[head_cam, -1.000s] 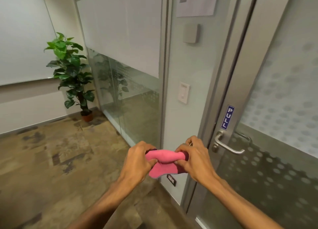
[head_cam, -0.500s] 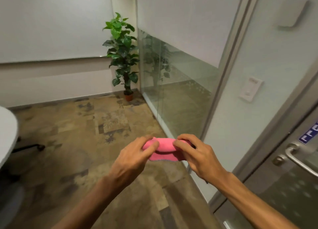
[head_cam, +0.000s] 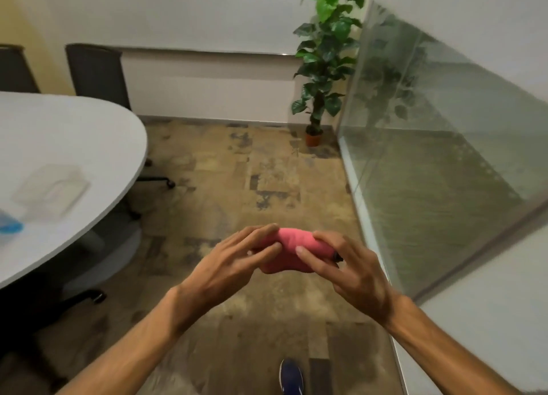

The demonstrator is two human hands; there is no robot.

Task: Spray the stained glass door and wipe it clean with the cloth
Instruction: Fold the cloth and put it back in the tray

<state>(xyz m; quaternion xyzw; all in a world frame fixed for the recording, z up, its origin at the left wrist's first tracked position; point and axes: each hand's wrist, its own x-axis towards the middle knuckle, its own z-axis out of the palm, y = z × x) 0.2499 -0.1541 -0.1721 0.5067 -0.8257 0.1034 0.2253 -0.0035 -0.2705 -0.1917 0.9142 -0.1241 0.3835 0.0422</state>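
Note:
A bunched pink cloth (head_cam: 292, 244) sits between my two hands at chest height over the floor. My left hand (head_cam: 234, 259) pinches its left end with fingers partly spread. My right hand (head_cam: 345, 265) grips its right end. The glass door with the handle is out of view. A blue blurred object (head_cam: 9, 224) lies at the left edge of the white table; I cannot tell whether it is the spray bottle.
A white oval table (head_cam: 89, 145) fills the left, with dark chairs (head_cam: 95, 71) behind it. A glass wall panel (head_cam: 439, 145) runs along the right. A potted plant (head_cam: 324, 56) stands in the far corner. My blue shoe (head_cam: 291, 377) shows below on patterned floor.
The view has swung left, away from the door and its handle, toward the table. Both hands have kept hold of the pink cloth throughout.

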